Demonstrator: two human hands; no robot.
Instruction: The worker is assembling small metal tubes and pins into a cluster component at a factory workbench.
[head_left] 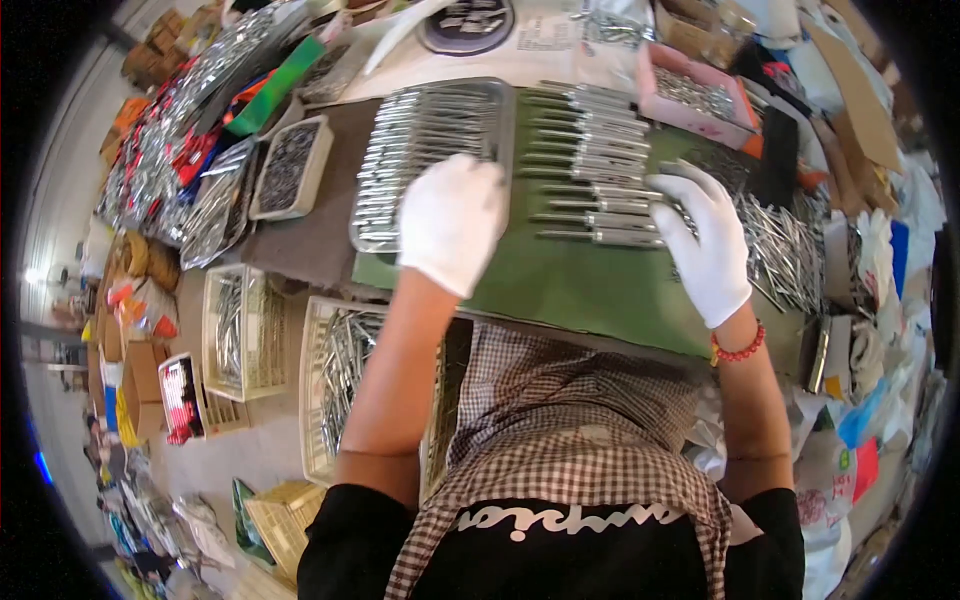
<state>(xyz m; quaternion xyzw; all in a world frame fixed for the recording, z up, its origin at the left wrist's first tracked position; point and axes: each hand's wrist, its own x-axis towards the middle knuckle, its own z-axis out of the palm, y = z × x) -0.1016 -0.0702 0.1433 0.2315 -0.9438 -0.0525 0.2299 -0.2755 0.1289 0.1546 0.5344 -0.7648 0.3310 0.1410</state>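
Note:
My left hand (455, 222), in a white glove, is closed over the front right part of a clear plastic tray (507, 130). Whatever its fingers hold is hidden beneath them. Slim silvery metal rods (425, 125) lie side by side in that tray. To the right, a column of metal rods with thicker sleeves and thin dark tips (610, 150) lies on the green mat (560, 285), tips pointing left. Beside the right ends of the nearest ones is my right hand (708, 235), also gloved, its thumb and bent fingers apart. No object shows clearly between them.
A loose heap of thin metal rods (785, 255) lies right of my right hand. Behind it stands a pink box of small metal parts (745, 122). Leftward is a bin of dark small pieces (322, 185). Below the table edge, a cream crate (312, 400) holds more rods.

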